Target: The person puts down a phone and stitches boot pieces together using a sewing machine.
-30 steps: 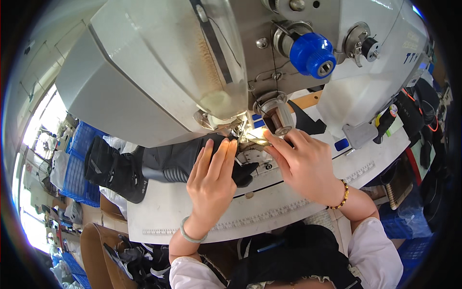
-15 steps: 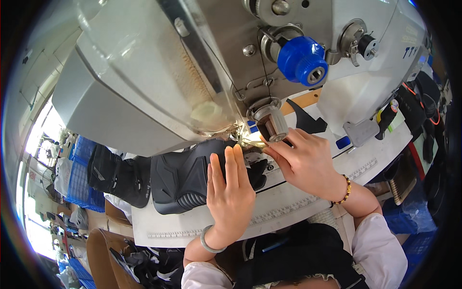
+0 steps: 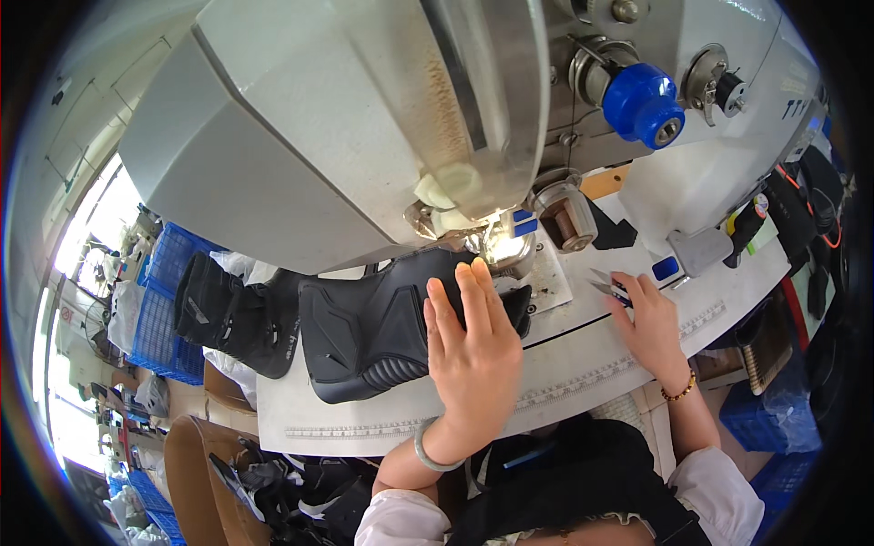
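My left hand (image 3: pixel 477 369) lies flat with its fingers stretched out on a black moulded boot upper (image 3: pixel 360 328). The upper rests on the white table of a sewing machine (image 3: pixel 309 118), its far edge beside the lit needle area (image 3: pixel 501 246). The fingertips sit just short of the metal parts there; the needle itself cannot be made out. Farther right, my right hand (image 3: pixel 657 337) is closed on a small pair of thread snips (image 3: pixel 608 288) low over the table. Their blades point up and left, and the fingers partly hide the handles.
Left of the upper stands a finished-looking black boot (image 3: pixel 237 314). Blue crates (image 3: pixel 168 318) are beyond it, and a cardboard box (image 3: pixel 196 478) stands below. A blue knob (image 3: pixel 644 105) juts from the machine. A black cut piece (image 3: pixel 614 227) lies behind my right hand.
My right hand has moved from beside the needle area to the right and nearer me, where it now holds snips. My left hand stays on the upper. The whole view has shifted slightly.
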`<state>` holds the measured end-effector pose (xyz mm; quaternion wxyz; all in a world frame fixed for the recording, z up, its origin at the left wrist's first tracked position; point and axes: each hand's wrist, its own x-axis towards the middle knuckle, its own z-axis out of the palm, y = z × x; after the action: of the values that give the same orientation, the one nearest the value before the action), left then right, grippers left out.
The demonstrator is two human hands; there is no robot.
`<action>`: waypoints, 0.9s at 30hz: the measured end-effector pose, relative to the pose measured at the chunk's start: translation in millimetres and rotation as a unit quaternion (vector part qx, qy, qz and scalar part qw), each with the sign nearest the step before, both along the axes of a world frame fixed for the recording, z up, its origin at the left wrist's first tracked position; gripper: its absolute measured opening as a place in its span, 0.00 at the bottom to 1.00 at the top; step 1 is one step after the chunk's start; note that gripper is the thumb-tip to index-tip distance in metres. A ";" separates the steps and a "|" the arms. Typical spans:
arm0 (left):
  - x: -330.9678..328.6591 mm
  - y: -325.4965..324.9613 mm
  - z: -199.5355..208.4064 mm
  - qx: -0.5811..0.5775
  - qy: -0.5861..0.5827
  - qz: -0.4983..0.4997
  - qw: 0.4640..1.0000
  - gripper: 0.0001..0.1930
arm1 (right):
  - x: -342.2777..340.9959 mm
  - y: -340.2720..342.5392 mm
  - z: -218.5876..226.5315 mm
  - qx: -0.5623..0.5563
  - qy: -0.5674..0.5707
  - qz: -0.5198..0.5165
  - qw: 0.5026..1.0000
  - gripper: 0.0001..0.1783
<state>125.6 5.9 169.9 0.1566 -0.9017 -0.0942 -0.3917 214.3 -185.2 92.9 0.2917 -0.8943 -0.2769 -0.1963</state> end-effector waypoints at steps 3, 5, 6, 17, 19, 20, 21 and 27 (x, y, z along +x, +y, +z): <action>0.2 -2.1 -1.0 0.005 -0.007 0.020 1.000 0.25 | 8.9 -8.0 -29.3 -0.061 -0.023 -0.035 0.997 0.16; -2.7 -0.6 4.2 0.021 0.005 0.018 1.000 0.20 | 8.4 -5.2 -29.3 -0.096 -0.049 -0.043 0.993 0.17; -3.8 -0.6 5.8 0.036 0.016 0.014 0.999 0.16 | 7.4 2.9 -17.5 -0.050 -0.080 -0.002 0.995 0.16; -29.3 89.9 65.0 -0.288 0.180 -0.167 0.926 0.25 | -35.2 105.2 64.7 0.099 0.283 0.328 0.896 0.12; -16.8 102.8 69.2 -0.275 0.273 -0.187 0.903 0.34 | -39.1 119.6 44.5 0.334 0.358 0.340 0.803 0.12; -10.2 103.0 67.9 -0.274 0.275 -0.188 0.902 0.34 | -39.9 124.7 40.7 0.336 0.358 0.338 0.803 0.12; -4.6 100.4 68.0 -0.265 0.297 -0.192 0.897 0.36 | -41.2 130.4 38.2 0.381 0.332 0.332 0.797 0.11; 7.7 87.7 56.0 -0.314 0.330 -0.188 0.870 0.38 | -42.8 120.0 47.3 0.383 0.334 0.315 0.802 0.10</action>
<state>133.3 93.6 225.9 -0.1894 -0.9808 0.0166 -0.0429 171.5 -65.1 140.2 0.7304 -0.5837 -0.3309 0.1276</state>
